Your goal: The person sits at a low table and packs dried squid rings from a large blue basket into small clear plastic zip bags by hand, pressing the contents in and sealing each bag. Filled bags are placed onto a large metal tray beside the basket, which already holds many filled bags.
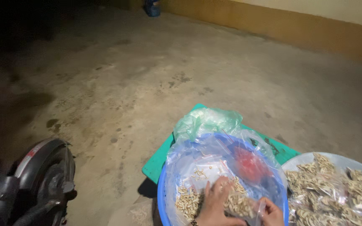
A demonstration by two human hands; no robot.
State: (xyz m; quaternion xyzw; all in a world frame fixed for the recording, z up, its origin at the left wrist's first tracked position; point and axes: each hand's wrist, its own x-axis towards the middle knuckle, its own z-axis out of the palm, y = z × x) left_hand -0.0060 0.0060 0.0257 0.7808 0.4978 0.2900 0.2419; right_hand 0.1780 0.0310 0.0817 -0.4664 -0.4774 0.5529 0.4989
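Low at the bottom edge of the head view, both hands work inside a blue plastic basin [161,196] lined with a clear plastic sheet [197,159]. The left hand [214,203] lies palm-down with its fingers spread and curled over a small clear bag of cashew kernels [240,205], pressing it against the basin's contents. The right hand [272,212] pinches the bag's open mouth at the lower right, thumb and fingers closed on the plastic edge. Loose cashew kernels [187,203] lie in a pale heap in the basin just left of the left hand, touching the liner. A red object [248,165], blurred under the sheet, sits farther back in the basin; what it is cannot be told.

To the right, touching or nearly touching the basin, a pale round tray [340,161] holds many filled cashew bags [327,184] piled together. A green board [158,165] lies beneath the basin on the concrete floor [147,83], and a crumpled greenish plastic bag [206,119] rests at the basin's far rim. At lower left a scooter wheel and mudguard [47,175] stand well apart from the work.

By the look of it, the step in hand is filling or settling one small bag with kernels. The next move would call for keeping the mouth held up so nothing spills, then closing it cleanly.
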